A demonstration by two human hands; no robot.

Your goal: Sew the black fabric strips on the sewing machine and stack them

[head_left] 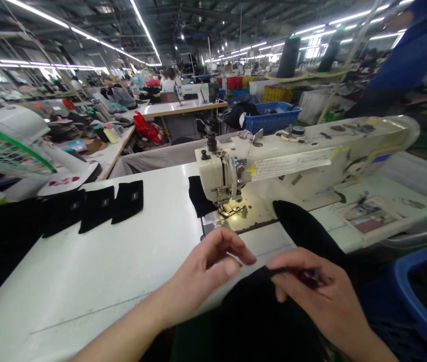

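Note:
My right hand pinches the edge of a black fabric piece that hangs over the table's front edge toward my lap. Something small and dark reddish shows inside its curled fingers; I cannot make out what. My left hand is just to the left, fingers curved and apart, holding nothing. Beyond both hands is a cream sewing machine, its needle area lit. One black piece lies left of the presser foot. A rounded black piece lies on the machine bed's right side.
Black pieces with small labels overlap in a row on the white table. A fan stands at left. Blue baskets sit at lower right and behind the machine. A person's blue sleeve shows at upper right.

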